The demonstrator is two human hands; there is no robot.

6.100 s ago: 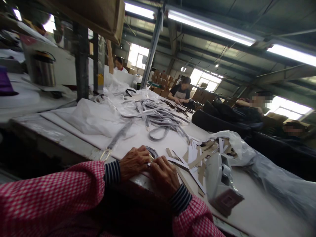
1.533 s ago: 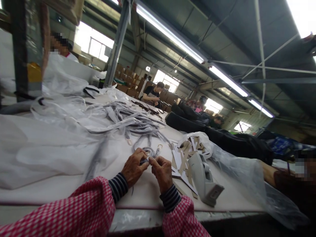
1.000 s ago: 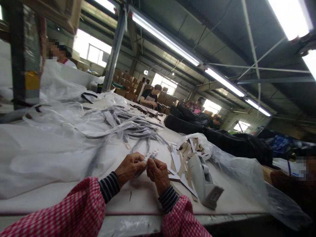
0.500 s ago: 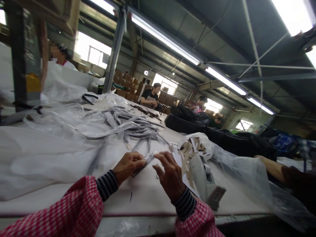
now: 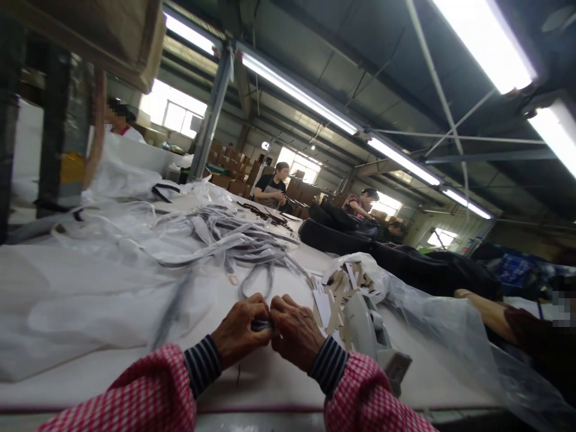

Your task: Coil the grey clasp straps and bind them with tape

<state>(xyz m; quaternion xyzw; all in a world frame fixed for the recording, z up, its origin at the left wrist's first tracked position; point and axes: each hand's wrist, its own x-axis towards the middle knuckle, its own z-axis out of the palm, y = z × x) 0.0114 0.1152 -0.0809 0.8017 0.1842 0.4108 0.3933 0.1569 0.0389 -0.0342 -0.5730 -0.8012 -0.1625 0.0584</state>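
Hands pinch grey strap [image 5: 261,324]: left hand [image 5: 240,330], right hand [image 5: 294,330], near tape dispenser [image 5: 373,336]; soft, light, probably best gripped at ends.

Grey strap piece [image 5: 262,324]: you've got it pinched between the fingertips of both hands, left hand [image 5: 240,332] and right hand [image 5: 294,331] knuckle to knuckle over it. Only a short dark-grey, flat stretch shows in the gap between your thumbs; the rest is hidden under your fingers. It lies roughly level, just above the white tabletop. Whether its ends carry any hardware, you can't tell from here.
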